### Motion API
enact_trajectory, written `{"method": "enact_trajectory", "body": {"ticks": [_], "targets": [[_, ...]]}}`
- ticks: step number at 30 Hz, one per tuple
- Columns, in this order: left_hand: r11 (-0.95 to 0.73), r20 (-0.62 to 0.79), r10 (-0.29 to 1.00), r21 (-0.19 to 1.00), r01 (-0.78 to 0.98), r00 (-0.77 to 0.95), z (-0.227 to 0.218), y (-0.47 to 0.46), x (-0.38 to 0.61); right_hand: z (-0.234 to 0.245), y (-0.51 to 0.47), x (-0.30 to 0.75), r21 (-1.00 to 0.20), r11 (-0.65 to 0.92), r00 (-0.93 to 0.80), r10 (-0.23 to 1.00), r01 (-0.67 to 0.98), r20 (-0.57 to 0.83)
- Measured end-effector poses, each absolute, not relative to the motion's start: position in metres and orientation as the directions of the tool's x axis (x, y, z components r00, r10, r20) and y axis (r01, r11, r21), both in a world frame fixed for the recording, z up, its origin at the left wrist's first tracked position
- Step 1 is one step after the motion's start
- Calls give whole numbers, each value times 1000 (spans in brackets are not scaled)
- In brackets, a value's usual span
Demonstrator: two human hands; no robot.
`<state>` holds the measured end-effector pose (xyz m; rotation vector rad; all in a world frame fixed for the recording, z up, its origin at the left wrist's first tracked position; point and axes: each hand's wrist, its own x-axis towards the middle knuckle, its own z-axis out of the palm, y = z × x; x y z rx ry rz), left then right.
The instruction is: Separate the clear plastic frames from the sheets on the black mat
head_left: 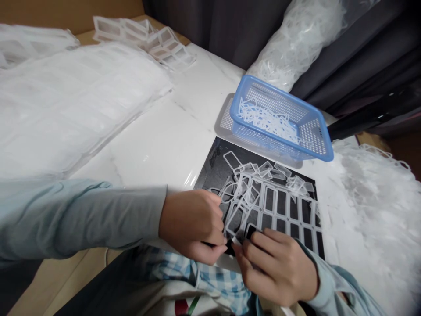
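My left hand [192,226] and my right hand [272,267] meet at the near edge of a black sheet [213,166], their fingertips pinching a small piece of clear plastic between them. A lattice of translucent white rectangular frames [276,206] lies on the sheet, its far part loose and tangled. My right fingers rest against the lattice's near corner. Just beyond the sheet sits a blue mesh basket [263,145] holding white plastic scraps [268,120]. The pinched piece is mostly hidden by my fingers.
The white marble table [158,140] carries tall stacks of translucent sheets [72,96] at left and more frame sheets [144,39] behind them. A bag of scraps [299,44] stands at the back, and a heap of white scraps [378,206] lies at right.
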<state>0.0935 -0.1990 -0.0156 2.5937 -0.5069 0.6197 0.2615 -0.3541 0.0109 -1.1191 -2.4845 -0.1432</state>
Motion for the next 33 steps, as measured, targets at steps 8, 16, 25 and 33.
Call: {"method": "enact_trajectory", "body": {"ticks": [8, 16, 25, 33], "targets": [[-838, 460, -238, 348, -420, 855, -16, -199, 93, 16, -350, 272, 43, 591, -549, 716, 805, 432], [-832, 492, -206, 367, -416, 846, -18, -200, 92, 15, -345, 300, -273, 366, -218, 865, 890, 452], [-830, 497, -202, 370, -417, 844, -18, -199, 92, 11, -343, 304, -480, 290, -116, 926, 828, 358], [-832, 462, -212, 378, -407, 861, -18, -199, 92, 3, -341, 316, -578, 14, 419, 676, 816, 606]]}}
